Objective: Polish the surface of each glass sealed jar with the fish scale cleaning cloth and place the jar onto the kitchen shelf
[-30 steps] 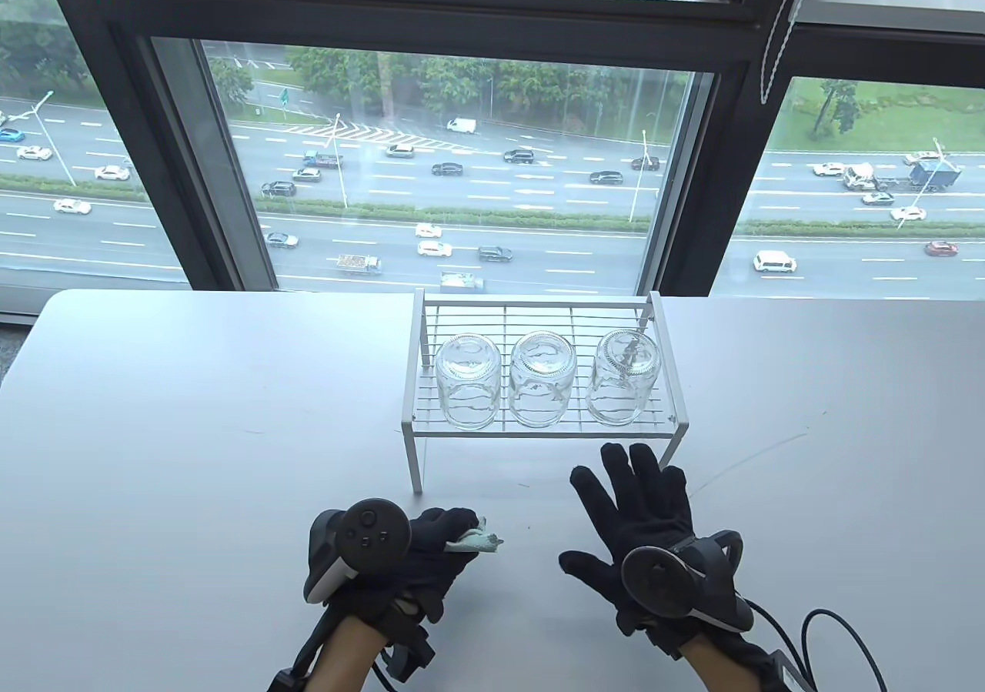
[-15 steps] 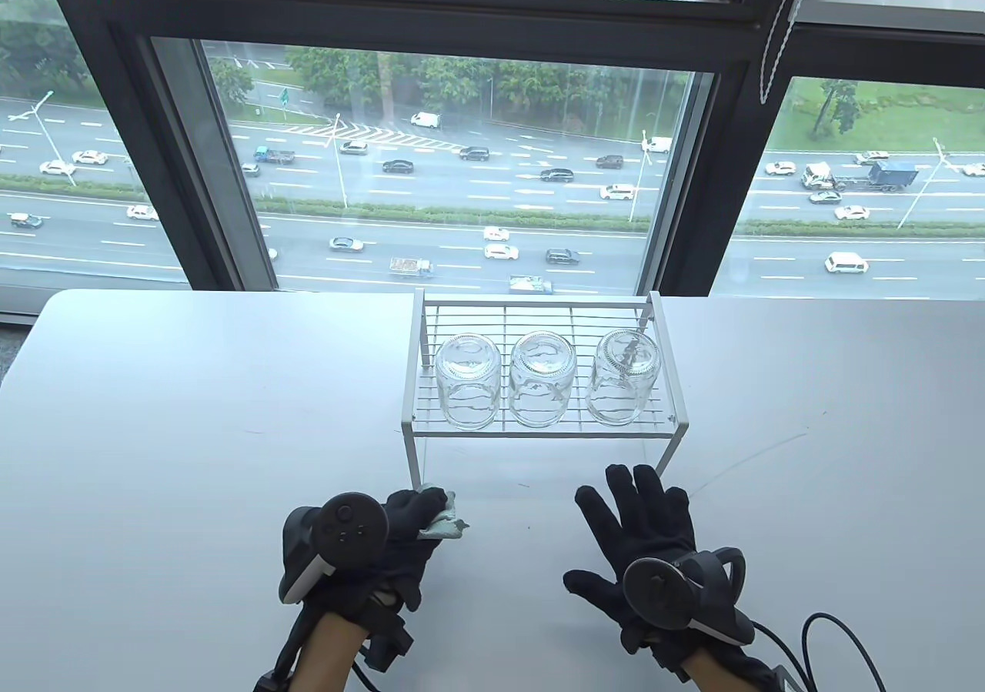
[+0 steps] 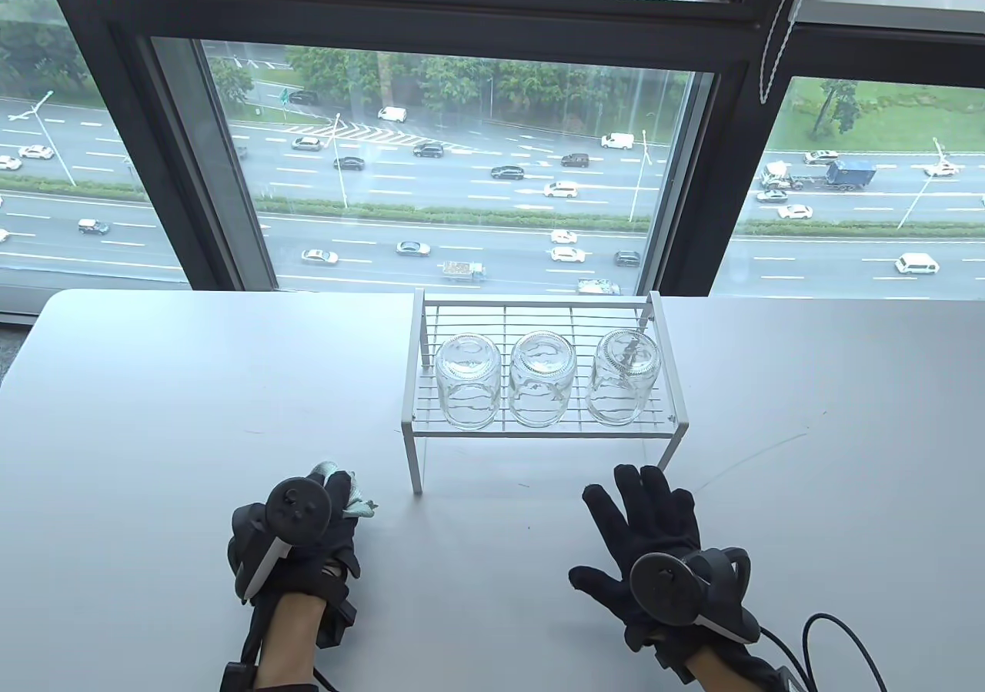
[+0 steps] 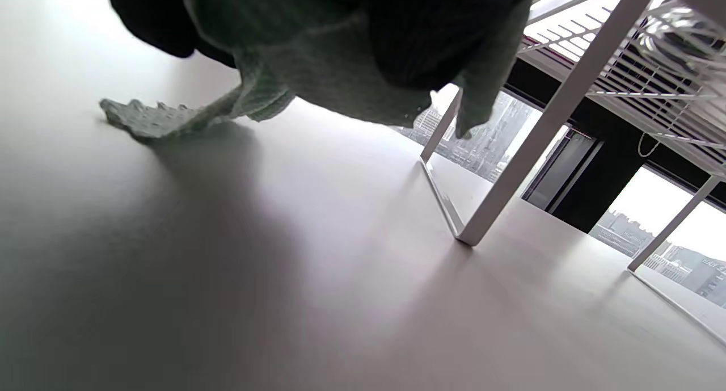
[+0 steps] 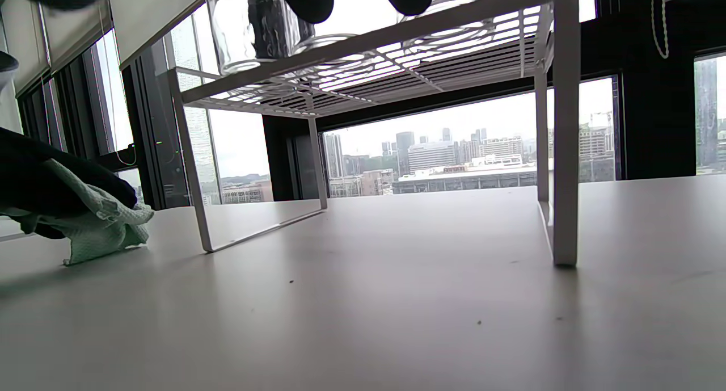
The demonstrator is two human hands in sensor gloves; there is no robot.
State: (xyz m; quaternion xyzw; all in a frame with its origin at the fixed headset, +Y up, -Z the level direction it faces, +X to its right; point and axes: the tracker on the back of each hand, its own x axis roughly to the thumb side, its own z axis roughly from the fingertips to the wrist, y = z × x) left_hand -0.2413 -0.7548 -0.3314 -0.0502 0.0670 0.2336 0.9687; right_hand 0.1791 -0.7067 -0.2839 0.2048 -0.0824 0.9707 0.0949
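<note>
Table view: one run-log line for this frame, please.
jars: three on shelf | left hand: grips cloth, touching table | right hand: fingers spread, holds nothing

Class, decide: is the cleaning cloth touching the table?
Touching. The left wrist view shows a corner of the cleaning cloth lying flat on the table.

Left hand (image 3: 296, 534) with cloth (image 3: 355, 496) further left

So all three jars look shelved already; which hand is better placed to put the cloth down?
Probably the left hand. It already grips the cloth, and a corner touches the table. The right hand is spread open, holding nothing, before the shelf.
</note>
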